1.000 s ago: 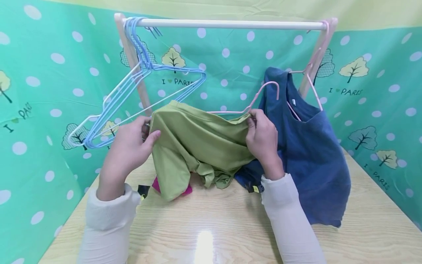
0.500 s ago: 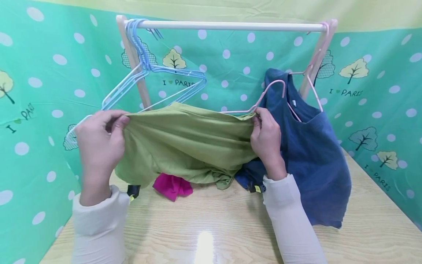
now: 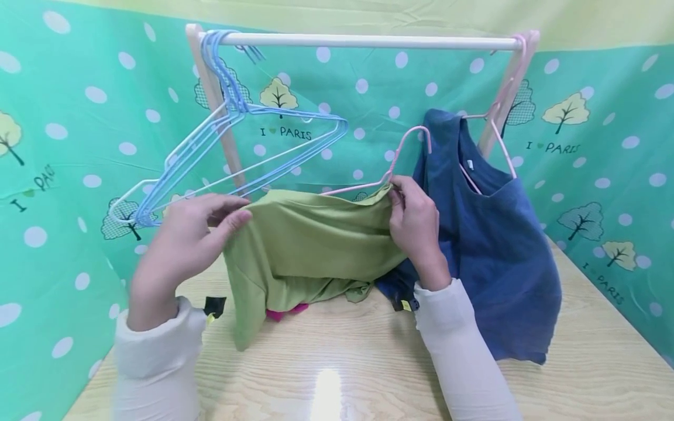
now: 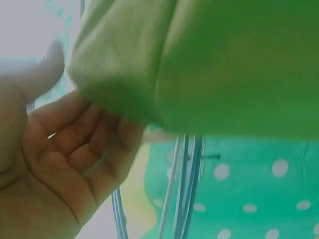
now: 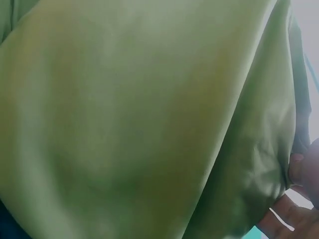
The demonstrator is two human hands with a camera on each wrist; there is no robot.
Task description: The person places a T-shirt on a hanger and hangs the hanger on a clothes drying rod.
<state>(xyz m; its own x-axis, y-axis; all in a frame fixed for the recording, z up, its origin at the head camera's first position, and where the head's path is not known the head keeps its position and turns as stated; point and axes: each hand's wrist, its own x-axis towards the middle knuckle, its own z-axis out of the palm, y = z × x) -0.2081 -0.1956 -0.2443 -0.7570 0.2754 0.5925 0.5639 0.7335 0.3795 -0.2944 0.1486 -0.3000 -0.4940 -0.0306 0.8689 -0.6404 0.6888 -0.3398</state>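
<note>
A green shirt point(image 3: 316, 234) hangs between my two hands, with a pink hanger point(image 3: 412, 131) whose hook rises above its collar edge. My right hand point(image 3: 418, 219) pinches the shirt's upper right edge beside the hanger's neck. In the right wrist view the green cloth point(image 5: 139, 119) fills most of the picture. At the shirt's left end is my left hand point(image 3: 192, 234). The left wrist view shows its thumb apart from the fabric and its loosely bent fingers point(image 4: 75, 129) touching the underside of the cloth point(image 4: 224, 64).
Several blue hangers point(image 3: 189, 158) hang at the left of the rack's white bar point(image 3: 358, 40). At the right, a dark blue sleeveless top point(image 3: 500, 251) hangs on another pink hanger. Some magenta cloth point(image 3: 284, 313) lies on the wooden table point(image 3: 342, 368), partly covered by the green shirt.
My left hand pulled the shirt's left side outward, then came back right and released its pinch. The shirt's left end has dropped. My right hand shifted slightly left, still pinching the shirt.
</note>
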